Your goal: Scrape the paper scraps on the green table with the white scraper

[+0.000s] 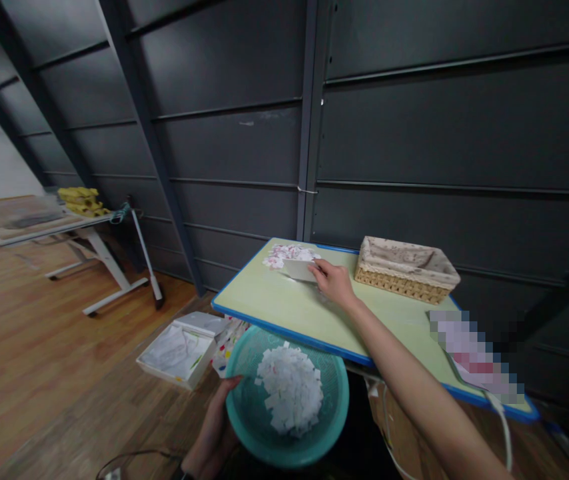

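My left hand grips the near left rim of a teal bowl, held below the table's front edge. A heap of small white paper pieces fills the bowl's middle. My right hand reaches across the pale green table with its fingers closed on a flat white card. The card's far edge lies against a small pile of white and pink paper scraps at the table's far left corner.
A woven basket with a cloth lining stands at the table's back right. A white open box lies on the wooden floor left of the bowl. Another table stands further left. A dark panelled wall runs behind.
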Available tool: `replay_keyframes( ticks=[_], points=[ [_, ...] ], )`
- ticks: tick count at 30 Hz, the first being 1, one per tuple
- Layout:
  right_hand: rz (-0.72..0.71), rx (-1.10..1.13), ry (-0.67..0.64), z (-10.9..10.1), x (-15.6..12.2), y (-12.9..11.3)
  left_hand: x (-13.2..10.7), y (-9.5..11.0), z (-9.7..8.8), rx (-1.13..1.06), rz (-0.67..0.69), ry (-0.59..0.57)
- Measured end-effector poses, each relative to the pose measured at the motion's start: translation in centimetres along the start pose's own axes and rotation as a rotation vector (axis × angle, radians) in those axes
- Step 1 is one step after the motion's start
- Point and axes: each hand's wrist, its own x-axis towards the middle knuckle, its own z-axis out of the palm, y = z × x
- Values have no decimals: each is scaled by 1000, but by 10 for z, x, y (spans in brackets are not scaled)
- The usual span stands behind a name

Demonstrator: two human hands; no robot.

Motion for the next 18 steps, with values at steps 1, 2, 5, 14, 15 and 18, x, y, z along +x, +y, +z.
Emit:
replay_keyframes(
  ticks=[1, 2, 5, 14, 15, 18],
  points=[
    [-4, 3, -5, 0, 0, -1, 0, 0, 0, -8, -7, -6],
    [-9, 13, -11, -1, 0, -1, 0, 0, 0, -12, -14, -12],
    [-11, 63, -6, -1, 0, -2, -4, 1, 3, 4, -10, 7],
    [-7, 90, -10, -1, -1, -4, -8, 1, 6, 14, 10, -7],
    [7, 86, 9, -1, -1, -4, -8, 1, 5, 12, 14, -8],
    [28, 60, 44, -2, -1, -3, -6, 1, 4, 12, 17, -18]
  ],
)
